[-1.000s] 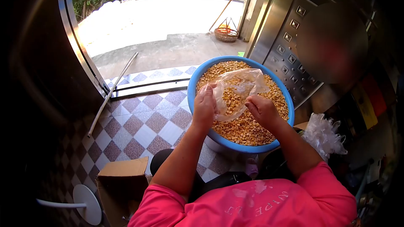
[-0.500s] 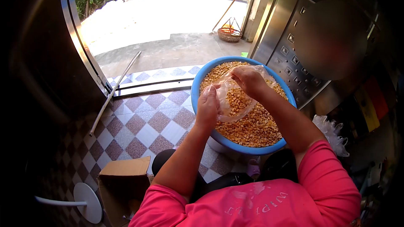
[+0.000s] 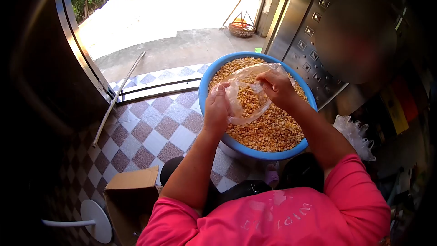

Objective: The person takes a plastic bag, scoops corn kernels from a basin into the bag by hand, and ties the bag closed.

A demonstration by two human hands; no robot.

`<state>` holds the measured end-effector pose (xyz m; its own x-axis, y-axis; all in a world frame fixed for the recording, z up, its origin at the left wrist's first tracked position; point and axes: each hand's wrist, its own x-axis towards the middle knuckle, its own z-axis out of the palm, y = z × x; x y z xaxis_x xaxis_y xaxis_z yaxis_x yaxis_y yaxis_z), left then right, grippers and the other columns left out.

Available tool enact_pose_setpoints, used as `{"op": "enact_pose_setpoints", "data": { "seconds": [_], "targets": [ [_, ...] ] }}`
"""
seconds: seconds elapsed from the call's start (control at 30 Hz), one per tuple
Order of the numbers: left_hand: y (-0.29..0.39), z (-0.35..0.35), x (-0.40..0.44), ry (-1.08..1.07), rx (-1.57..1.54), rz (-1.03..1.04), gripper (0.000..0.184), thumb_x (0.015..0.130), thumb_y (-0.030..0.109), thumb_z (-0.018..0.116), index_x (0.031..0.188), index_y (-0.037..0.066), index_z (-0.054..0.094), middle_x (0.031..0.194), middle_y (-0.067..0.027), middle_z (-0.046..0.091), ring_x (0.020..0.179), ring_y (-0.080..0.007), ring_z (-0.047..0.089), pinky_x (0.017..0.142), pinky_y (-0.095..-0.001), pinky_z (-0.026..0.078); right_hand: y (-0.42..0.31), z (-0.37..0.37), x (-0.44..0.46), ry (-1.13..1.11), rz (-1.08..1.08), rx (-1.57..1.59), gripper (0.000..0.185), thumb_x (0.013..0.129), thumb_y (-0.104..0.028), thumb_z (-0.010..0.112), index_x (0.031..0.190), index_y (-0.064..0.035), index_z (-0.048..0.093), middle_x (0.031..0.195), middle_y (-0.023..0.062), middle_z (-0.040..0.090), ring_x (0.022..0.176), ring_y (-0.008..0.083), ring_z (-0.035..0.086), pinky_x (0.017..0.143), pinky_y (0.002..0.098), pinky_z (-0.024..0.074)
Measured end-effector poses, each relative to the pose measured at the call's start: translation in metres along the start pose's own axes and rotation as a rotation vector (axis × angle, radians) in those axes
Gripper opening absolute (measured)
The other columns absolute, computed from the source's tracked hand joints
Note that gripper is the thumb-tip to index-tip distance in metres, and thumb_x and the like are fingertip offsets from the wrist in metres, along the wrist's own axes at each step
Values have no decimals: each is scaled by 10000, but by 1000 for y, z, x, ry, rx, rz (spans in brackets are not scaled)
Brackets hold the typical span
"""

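A clear plastic bag [image 3: 249, 119] is stretched between my two hands above a blue basin [image 3: 255, 156]. Corn kernels [image 3: 268, 139] fill the basin, and more of them show through the bag's opening; I cannot tell whether those lie inside the bag or below it. My left hand [image 3: 217, 108] grips the bag's left edge, thumb on top. On the other side my right hand [image 3: 276, 86] pinches the film with bent fingers, partly hiding the far rim of the bag.
An open cardboard box [image 3: 132, 180] stands on the checkered floor [image 3: 154, 141] to my left, near a white round base [image 3: 96, 221]. A long pole [image 3: 119, 95] crosses the threshold. White plastic bags [image 3: 355, 136] lie at right, beside the metal door [image 3: 296, 41]. Outside sits a wicker basket [image 3: 241, 29].
My right hand has shifted slightly along the bag's rim, and the bag's mouth looks somewhat wider. The whole view has moved a little, so the basin appears farther left.
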<state>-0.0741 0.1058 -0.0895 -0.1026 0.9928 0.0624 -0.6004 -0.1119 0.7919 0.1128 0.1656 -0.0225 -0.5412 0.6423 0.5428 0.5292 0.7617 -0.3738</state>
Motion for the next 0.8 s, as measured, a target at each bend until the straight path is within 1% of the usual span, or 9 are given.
{"op": "enact_pose_setpoints", "data": {
  "seconds": [0.13,0.17,0.2,0.3,0.43,0.57,0.67,0.77,0.8],
  "targets": [
    [-1,0,1,3,4,18,321,976,273,382,1091,10,525,549,84,339,461,-19,306,420,-193,270,-24,-24,-37,-80,-3,-79,54,792,-66,599,826,-32,576,791,135,586,745,304,586,647,363,467],
    [-1,0,1,-4,-19,11,320,976,275,385,1090,13,527,548,85,337,458,-19,303,419,-193,267,-22,-27,-52,-139,87,-142,121,794,-149,618,834,-51,559,792,128,575,748,312,580,640,381,465],
    [0,0,1,-11,-41,5,319,975,277,387,1089,15,529,547,86,334,456,-19,299,418,-193,263,-22,-28,-65,-140,93,-145,121,794,-149,618,834,-51,559,792,128,575,748,312,580,640,381,465],
    [1,5,0,10,-44,-7,324,975,291,381,1096,31,533,529,82,298,433,-25,263,397,-204,236,-17,-32,-96,-228,99,-373,347,781,-322,639,967,-51,529,856,141,570,796,328,576,662,414,469],
    [2,6,-1,35,-37,-15,330,977,293,368,1105,36,532,514,80,255,416,-28,221,383,-209,207,-16,-32,-121,-310,225,-377,481,787,-373,624,1094,-22,507,931,181,560,878,357,561,730,411,467],
    [0,6,0,38,-26,-9,332,978,290,364,1106,33,531,512,79,257,412,-29,223,380,-207,210,-31,-21,-116,-358,274,-393,457,775,-381,632,1068,-49,518,904,172,554,870,349,559,724,416,464],
    [-3,2,3,32,10,7,333,979,287,363,1107,30,529,509,76,268,410,-31,238,378,-207,222,-23,-7,-116,-278,212,-382,362,779,-370,624,974,-78,537,789,132,542,760,327,576,641,425,473],
    [-3,0,3,30,42,28,336,979,287,360,1109,27,528,509,73,282,409,-34,251,377,-208,234,-10,3,-116,-282,204,-375,247,807,-311,601,897,-86,551,769,118,553,710,322,578,606,413,475],
    [-2,0,3,18,46,26,338,978,284,365,1106,16,527,510,63,320,410,-41,296,385,-210,276,-8,4,-114,-239,174,-329,200,818,-275,589,863,-84,550,753,120,553,696,324,578,597,411,472]
  ]
}}
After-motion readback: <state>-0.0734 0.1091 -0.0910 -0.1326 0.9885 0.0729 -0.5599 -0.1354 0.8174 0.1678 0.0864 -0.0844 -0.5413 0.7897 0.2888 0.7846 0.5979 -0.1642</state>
